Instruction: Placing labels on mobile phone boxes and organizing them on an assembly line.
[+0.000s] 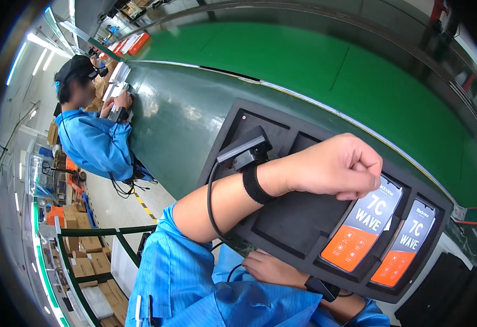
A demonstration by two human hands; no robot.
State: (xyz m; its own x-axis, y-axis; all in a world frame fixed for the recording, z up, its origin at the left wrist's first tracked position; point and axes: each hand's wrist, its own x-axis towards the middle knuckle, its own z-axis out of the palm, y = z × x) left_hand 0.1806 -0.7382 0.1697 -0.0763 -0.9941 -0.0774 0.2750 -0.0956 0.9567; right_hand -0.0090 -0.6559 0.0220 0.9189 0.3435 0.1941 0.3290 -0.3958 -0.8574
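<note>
A dark grey foam tray point(228, 128) with several recesses lies on the bench. Two phones with grey-and-orange printed screen films sit in recesses on its right side: one phone point(343, 248) nearer the middle, another phone point(395, 266) at the right end. My left hand point(334, 166) reaches across the tray, its fingers curled closed at the top of the middle phone. What those fingertips hold is hidden. A small white tab point(387, 224) sticks out by that phone's edge. My right hand point(276, 268) rests by the tray's near edge, its fingertips mostly hidden behind my sleeve.
A strap with a small black device point(248, 152) and cable is on my left wrist; another black device point(323, 289) is on my right. Beyond the bench point(178, 109) runs a green conveyor belt point(304, 60). A co-worker point(97, 128) handles something white at the far left.
</note>
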